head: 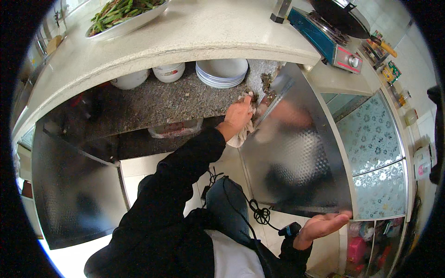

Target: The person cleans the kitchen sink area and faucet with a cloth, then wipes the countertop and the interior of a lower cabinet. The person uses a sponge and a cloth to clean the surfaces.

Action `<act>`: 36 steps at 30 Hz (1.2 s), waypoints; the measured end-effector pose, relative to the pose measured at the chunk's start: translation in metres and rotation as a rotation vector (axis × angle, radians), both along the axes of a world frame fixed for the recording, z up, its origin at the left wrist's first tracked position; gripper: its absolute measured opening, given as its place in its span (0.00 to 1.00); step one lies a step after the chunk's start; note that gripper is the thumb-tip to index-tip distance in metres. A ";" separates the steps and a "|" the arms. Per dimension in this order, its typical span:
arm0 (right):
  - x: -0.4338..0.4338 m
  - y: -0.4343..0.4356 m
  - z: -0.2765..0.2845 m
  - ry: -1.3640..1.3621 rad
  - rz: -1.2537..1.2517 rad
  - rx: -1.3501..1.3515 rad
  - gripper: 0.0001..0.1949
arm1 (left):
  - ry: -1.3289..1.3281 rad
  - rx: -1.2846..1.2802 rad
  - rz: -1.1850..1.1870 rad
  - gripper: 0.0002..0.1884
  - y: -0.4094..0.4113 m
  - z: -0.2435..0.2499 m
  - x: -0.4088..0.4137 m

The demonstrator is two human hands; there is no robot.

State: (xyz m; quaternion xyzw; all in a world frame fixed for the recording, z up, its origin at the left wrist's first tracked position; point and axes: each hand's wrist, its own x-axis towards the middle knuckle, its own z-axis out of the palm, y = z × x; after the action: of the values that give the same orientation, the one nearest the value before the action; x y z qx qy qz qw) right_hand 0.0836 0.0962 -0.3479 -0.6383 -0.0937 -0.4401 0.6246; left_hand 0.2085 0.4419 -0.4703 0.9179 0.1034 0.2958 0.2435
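My left hand (239, 116) grips a crumpled, stained cloth (240, 137) inside an open cabinet. The cloth is by the metal hinge (269, 88), where the shelf (167, 100) meets the right cabinet door (292, 149). That door's inner face is shiny metal and mirrors my hand. My right hand (323, 226) is at the outer corner of the same door, its fingers on the edge. On the speckled shelf, near my left hand, stand stacked white plates (222, 73). Farther left are white bowls (169, 72) and a rounded white vessel (131, 79).
The left cabinet door (80, 187) also stands open. Overhead, the countertop (215, 31) bears a dish of green beans (125, 15) and a gas stove (323, 41) with a wok (342, 17). A plastic bag (177, 128) lies below the shelf. A black cable (260, 212) hangs before my legs.
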 end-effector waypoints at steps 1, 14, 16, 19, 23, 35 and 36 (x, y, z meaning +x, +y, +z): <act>-0.001 0.001 0.001 0.025 -0.004 0.019 0.25 | -0.039 0.031 -0.022 0.22 0.000 0.000 0.000; -0.002 -0.014 -0.002 0.052 0.113 -0.015 0.29 | -0.129 -0.211 -0.105 0.12 0.000 -0.006 0.009; -0.003 -0.010 0.000 0.042 0.074 -0.048 0.29 | -0.079 -0.230 -0.168 0.12 0.009 0.001 0.004; -0.004 0.008 0.013 0.046 0.007 -0.033 0.28 | 0.106 -0.313 -0.321 0.15 0.025 0.004 -0.007; 0.003 0.001 0.013 0.083 -0.005 0.017 0.28 | 0.148 -0.478 -0.553 0.16 0.037 -0.031 -0.054; 0.009 -0.007 0.006 -0.001 0.082 0.023 0.30 | -0.192 -0.008 0.050 0.25 0.111 0.005 -0.121; 0.008 -0.012 0.001 0.034 0.050 0.004 0.29 | -0.088 0.226 0.092 0.26 0.100 -0.006 -0.117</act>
State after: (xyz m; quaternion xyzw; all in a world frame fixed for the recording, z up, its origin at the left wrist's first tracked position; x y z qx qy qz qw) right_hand 0.0920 0.0846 -0.3464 -0.6417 -0.0981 -0.4139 0.6382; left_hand 0.0911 0.5423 -0.4759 0.9199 0.1005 0.3565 0.1288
